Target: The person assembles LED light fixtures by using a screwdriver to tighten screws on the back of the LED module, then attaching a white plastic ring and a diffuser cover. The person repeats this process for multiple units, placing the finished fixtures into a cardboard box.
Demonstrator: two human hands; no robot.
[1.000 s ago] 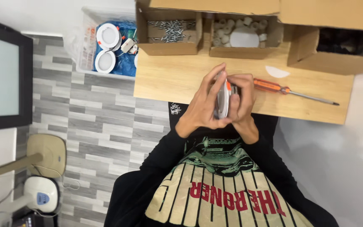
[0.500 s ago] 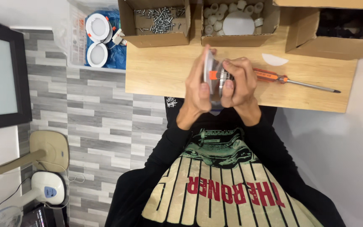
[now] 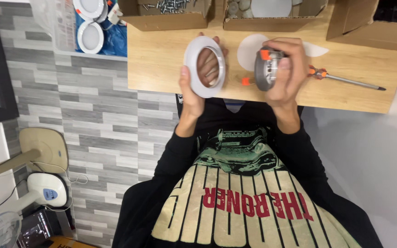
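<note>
White ring (image 3: 204, 67) and lamp body (image 3: 266, 69) in separate grips

Two hands, left hand (image 3: 194, 89) and right hand (image 3: 286, 69), one white trim ring (image 3: 204, 67), one grey downlight body (image 3: 265, 69), one orange-handled screwdriver (image 3: 345, 80), three cardboard boxes (image 3: 171, 18), two white discs (image 3: 249, 48) on one wooden table (image 3: 161, 64), two white downlights (image 3: 89, 36).

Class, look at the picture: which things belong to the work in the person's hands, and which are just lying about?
In hand:
left hand holding white ring
right hand holding grey round lamp body

Lying about:
orange-handled screwdriver
white disc
box of screws
fan
</note>
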